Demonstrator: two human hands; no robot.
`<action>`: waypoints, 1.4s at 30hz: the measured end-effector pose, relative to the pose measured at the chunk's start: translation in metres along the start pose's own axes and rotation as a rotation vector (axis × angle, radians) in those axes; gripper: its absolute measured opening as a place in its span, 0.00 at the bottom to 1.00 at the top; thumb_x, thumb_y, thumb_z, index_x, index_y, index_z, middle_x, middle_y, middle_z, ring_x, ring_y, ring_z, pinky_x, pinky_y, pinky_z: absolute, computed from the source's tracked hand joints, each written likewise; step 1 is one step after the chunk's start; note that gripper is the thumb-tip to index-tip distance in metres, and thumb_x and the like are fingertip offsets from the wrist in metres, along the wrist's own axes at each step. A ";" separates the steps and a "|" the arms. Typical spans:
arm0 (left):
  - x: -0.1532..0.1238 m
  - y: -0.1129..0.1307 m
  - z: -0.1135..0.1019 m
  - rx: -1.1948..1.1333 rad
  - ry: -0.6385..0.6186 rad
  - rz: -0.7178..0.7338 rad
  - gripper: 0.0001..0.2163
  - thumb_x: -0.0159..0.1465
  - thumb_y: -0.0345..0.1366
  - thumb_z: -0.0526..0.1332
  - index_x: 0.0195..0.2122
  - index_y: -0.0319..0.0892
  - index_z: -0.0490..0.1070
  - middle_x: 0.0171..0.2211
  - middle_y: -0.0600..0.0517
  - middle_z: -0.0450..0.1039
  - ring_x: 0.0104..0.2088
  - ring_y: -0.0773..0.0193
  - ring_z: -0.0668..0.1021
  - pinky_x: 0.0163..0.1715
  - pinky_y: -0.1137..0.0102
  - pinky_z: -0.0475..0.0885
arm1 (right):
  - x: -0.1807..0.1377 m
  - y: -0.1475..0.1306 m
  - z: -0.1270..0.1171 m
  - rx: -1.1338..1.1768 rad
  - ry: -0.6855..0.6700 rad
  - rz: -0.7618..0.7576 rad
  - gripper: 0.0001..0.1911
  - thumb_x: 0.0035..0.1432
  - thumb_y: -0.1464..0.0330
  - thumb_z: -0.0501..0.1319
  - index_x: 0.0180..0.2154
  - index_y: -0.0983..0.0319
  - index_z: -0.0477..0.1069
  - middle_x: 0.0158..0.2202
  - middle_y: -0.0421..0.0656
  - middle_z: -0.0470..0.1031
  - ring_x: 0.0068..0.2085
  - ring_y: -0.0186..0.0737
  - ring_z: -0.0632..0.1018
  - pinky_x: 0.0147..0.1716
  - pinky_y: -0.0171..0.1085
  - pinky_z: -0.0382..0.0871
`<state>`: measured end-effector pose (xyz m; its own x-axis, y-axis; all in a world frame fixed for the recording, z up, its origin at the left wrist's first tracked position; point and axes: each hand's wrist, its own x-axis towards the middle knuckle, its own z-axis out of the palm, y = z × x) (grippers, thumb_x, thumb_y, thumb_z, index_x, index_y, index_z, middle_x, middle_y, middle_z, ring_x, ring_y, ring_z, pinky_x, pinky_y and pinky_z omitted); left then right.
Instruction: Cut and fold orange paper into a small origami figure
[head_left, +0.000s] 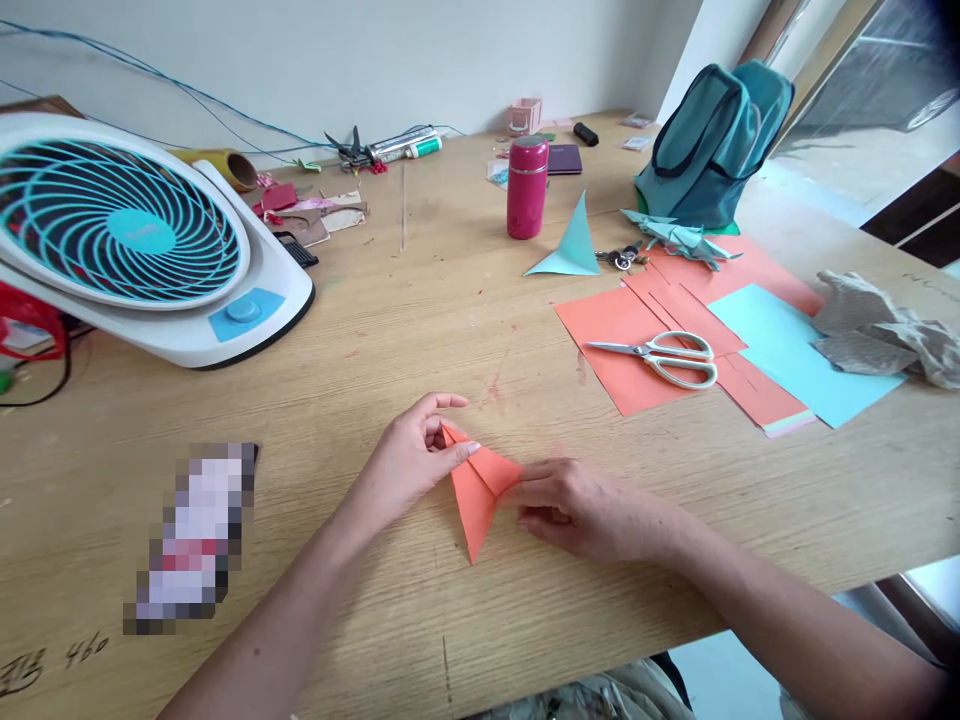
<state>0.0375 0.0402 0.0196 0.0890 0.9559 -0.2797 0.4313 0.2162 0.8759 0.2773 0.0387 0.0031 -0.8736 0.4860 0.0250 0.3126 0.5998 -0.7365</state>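
Note:
Near the front middle of the wooden table, a folded piece of orange paper [476, 500] is between my two hands, with creased flaps and a point toward me. My left hand [420, 440] pinches its upper left corner between thumb and fingers, the index finger stretched out above. From the right, my right hand [570, 505] has its fingers at the paper's right tip, some of them tucked behind it. Scissors [679, 358] with pale handles lie on flat orange sheets [600, 325] to the right. A folded light-blue paper piece [571, 245] stands farther back.
A white and blue fan [142, 235] occupies the left side. A pixelated object [195, 535] lies at front left. At the back are a magenta flask [528, 190], keys [622, 260] and a teal bag [712, 150]. Blue paper [787, 350] and crumpled grey paper [885, 325] lie right.

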 end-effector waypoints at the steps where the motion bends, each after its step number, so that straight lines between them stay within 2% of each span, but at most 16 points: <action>1: 0.000 -0.001 0.004 -0.029 -0.010 -0.012 0.24 0.55 0.41 0.68 0.53 0.44 0.67 0.29 0.56 0.75 0.31 0.62 0.77 0.34 0.68 0.70 | 0.000 0.000 -0.001 0.012 -0.006 -0.007 0.08 0.64 0.78 0.56 0.34 0.62 0.70 0.34 0.42 0.73 0.36 0.36 0.73 0.36 0.34 0.64; 5: -0.001 -0.007 0.018 0.034 -0.082 -0.044 0.13 0.55 0.41 0.67 0.40 0.41 0.73 0.36 0.50 0.77 0.36 0.58 0.78 0.35 0.67 0.71 | -0.001 0.005 -0.005 0.037 0.021 -0.004 0.09 0.66 0.77 0.54 0.38 0.63 0.72 0.35 0.42 0.72 0.34 0.35 0.73 0.34 0.33 0.64; 8: -0.002 -0.010 0.021 0.116 -0.076 -0.092 0.10 0.57 0.43 0.65 0.34 0.41 0.73 0.32 0.51 0.76 0.32 0.60 0.77 0.30 0.69 0.68 | -0.004 0.012 -0.008 -0.061 0.165 0.042 0.12 0.69 0.74 0.53 0.40 0.63 0.74 0.32 0.43 0.71 0.32 0.35 0.72 0.32 0.35 0.64; 11: -0.003 -0.011 0.020 0.171 -0.036 -0.101 0.10 0.57 0.43 0.64 0.31 0.42 0.71 0.29 0.53 0.75 0.28 0.62 0.75 0.26 0.70 0.65 | -0.010 0.017 -0.009 -0.187 0.267 0.025 0.13 0.70 0.73 0.51 0.44 0.64 0.75 0.37 0.47 0.73 0.36 0.39 0.73 0.35 0.38 0.67; 15: -0.005 -0.011 0.023 0.253 0.014 -0.096 0.10 0.57 0.44 0.63 0.30 0.42 0.69 0.27 0.53 0.74 0.27 0.61 0.75 0.24 0.70 0.63 | -0.022 0.019 0.000 -0.333 0.222 -0.126 0.15 0.69 0.75 0.51 0.52 0.65 0.72 0.50 0.53 0.74 0.47 0.46 0.73 0.44 0.44 0.70; 19: -0.008 -0.013 0.029 0.297 0.047 -0.068 0.10 0.59 0.43 0.62 0.29 0.42 0.67 0.26 0.53 0.73 0.26 0.62 0.74 0.24 0.70 0.63 | -0.027 0.020 0.014 -0.531 0.171 -0.147 0.18 0.69 0.76 0.50 0.56 0.68 0.69 0.57 0.55 0.72 0.49 0.50 0.72 0.44 0.48 0.71; 25: -0.017 -0.015 0.034 0.254 0.036 -0.073 0.09 0.60 0.42 0.61 0.28 0.43 0.66 0.24 0.53 0.72 0.23 0.63 0.73 0.24 0.69 0.65 | -0.023 0.017 0.024 -0.624 0.210 -0.068 0.16 0.69 0.76 0.50 0.52 0.68 0.72 0.56 0.55 0.71 0.47 0.49 0.72 0.41 0.47 0.71; 28: -0.020 -0.012 0.036 0.250 0.004 -0.095 0.10 0.61 0.42 0.60 0.27 0.43 0.65 0.23 0.53 0.72 0.22 0.62 0.74 0.23 0.69 0.66 | -0.020 0.013 0.026 -0.658 0.249 -0.023 0.15 0.68 0.76 0.51 0.51 0.68 0.71 0.52 0.54 0.73 0.45 0.49 0.71 0.40 0.46 0.69; 32: -0.022 -0.005 0.038 0.241 -0.043 -0.056 0.12 0.62 0.43 0.60 0.26 0.43 0.66 0.25 0.52 0.74 0.25 0.61 0.76 0.25 0.69 0.67 | -0.019 0.011 0.029 -0.687 0.222 0.011 0.14 0.68 0.76 0.52 0.50 0.69 0.71 0.47 0.54 0.73 0.40 0.47 0.70 0.37 0.45 0.66; 34: -0.022 -0.002 0.038 0.217 -0.061 -0.029 0.10 0.62 0.43 0.61 0.29 0.42 0.69 0.28 0.52 0.76 0.28 0.61 0.77 0.27 0.69 0.68 | -0.019 0.012 0.030 -0.692 0.202 0.007 0.13 0.68 0.77 0.52 0.50 0.69 0.71 0.46 0.53 0.72 0.39 0.45 0.69 0.36 0.44 0.65; 37: -0.023 0.002 0.035 0.082 -0.159 0.028 0.11 0.64 0.45 0.61 0.37 0.42 0.74 0.32 0.52 0.78 0.33 0.60 0.79 0.33 0.69 0.72 | -0.019 0.014 0.030 -0.712 0.179 -0.012 0.12 0.69 0.76 0.51 0.47 0.68 0.72 0.46 0.53 0.72 0.39 0.45 0.68 0.35 0.43 0.64; 39: -0.023 0.005 0.032 -0.061 -0.232 0.043 0.16 0.67 0.49 0.57 0.39 0.41 0.75 0.36 0.50 0.79 0.37 0.58 0.80 0.38 0.67 0.74 | -0.020 0.015 0.029 -0.722 0.165 -0.024 0.11 0.69 0.75 0.51 0.43 0.66 0.72 0.47 0.53 0.71 0.39 0.46 0.68 0.35 0.44 0.64; 42: -0.023 0.006 0.029 -0.298 -0.290 -0.040 0.26 0.71 0.54 0.48 0.39 0.39 0.77 0.38 0.45 0.79 0.41 0.55 0.80 0.42 0.63 0.76 | -0.020 0.013 0.025 -0.736 0.144 -0.043 0.12 0.70 0.75 0.50 0.41 0.66 0.72 0.47 0.53 0.71 0.38 0.45 0.67 0.34 0.44 0.63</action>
<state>0.0640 0.0141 0.0200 0.3449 0.8595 -0.3773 0.1648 0.3403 0.9258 0.2895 0.0211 -0.0239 -0.8491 0.5005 0.1691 0.4920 0.8657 -0.0920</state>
